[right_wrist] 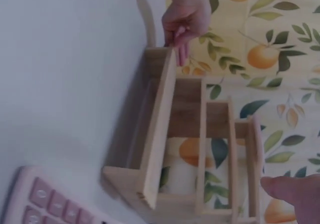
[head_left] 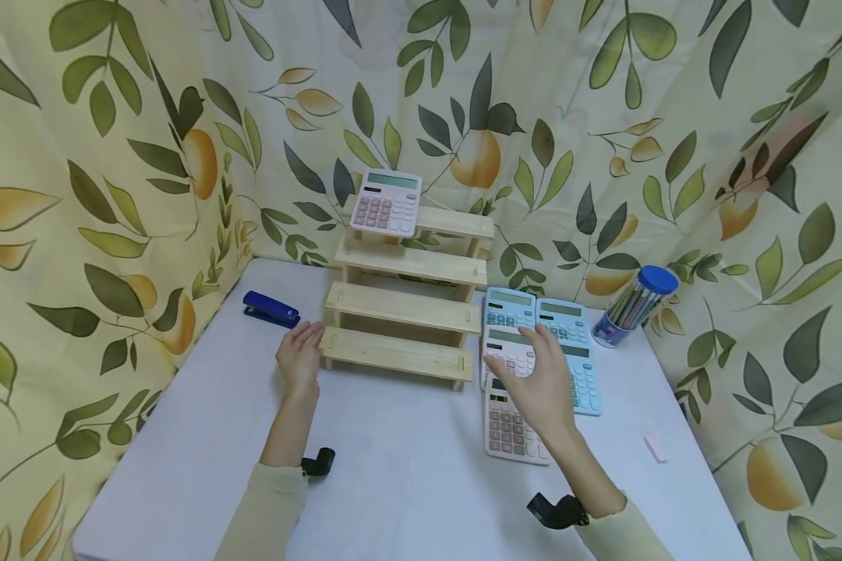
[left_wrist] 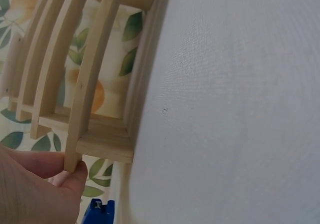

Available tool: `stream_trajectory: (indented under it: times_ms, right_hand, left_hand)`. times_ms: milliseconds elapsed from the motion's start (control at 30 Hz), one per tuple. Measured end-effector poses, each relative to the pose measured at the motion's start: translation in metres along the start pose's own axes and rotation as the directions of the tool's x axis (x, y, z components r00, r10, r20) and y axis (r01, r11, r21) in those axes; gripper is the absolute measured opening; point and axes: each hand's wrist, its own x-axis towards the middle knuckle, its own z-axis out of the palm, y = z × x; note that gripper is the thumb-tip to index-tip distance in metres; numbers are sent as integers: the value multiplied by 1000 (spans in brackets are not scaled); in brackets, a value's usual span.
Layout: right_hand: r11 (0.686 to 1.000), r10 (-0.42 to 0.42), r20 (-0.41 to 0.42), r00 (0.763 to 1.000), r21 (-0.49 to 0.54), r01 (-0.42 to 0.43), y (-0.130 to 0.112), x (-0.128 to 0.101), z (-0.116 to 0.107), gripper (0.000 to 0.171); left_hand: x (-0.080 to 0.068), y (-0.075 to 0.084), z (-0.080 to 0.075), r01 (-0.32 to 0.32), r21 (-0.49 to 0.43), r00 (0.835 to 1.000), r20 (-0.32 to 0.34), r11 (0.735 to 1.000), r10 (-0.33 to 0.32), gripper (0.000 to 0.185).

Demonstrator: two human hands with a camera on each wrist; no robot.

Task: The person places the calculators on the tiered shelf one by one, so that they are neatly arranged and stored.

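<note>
A four-step wooden display stand (head_left: 396,352) stands at the middle back of the table. At its left end, my left hand (head_left: 299,358) pinches the end of the lowest step between thumb and fingers, as the left wrist view shows. A white-and-pink calculator (head_left: 387,204) leans on the top step. My right hand (head_left: 539,386) hovers over the calculators to the stand's right, thumb and fingers spread apart with nothing between them. Under it lie a pink calculator (head_left: 507,427) in front, another pink one (head_left: 511,354) behind, and several blue calculators (head_left: 586,382), partly hidden by the hand.
Left of the stand lies a blue stapler (head_left: 271,308). A blue-lidded tub of pens (head_left: 631,308) stands at the back right, and a small pink eraser-like piece (head_left: 655,449) lies near the right edge. Leaf-patterned curtains (head_left: 477,101) surround the white table (head_left: 393,483).
</note>
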Motion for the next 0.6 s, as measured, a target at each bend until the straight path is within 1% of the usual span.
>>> stream_trajectory:
  times_ms: [167,267,433,600]
  right_hand:
    - [998,49,44,998,-38,-48,15,-17,1,82]
    - [996,75,67,995,-61,-71,22,-26,5,83]
    - [991,106,88,990,-95,-98,38,-40,14,85]
    - [982,166,131,977,-116,-151,53,-56,20,92]
  left_hand:
    - [2,-1,1,1,0,1000,-8,1000,-1,68]
    - [3,-1,1,-4,1,1000,-6,1000,4,67]
    - [3,-1,1,8,1,1000,-9,1000,-8,64]
    - [1,-2,2,4,-9,1000,-10,1000,-4,66]
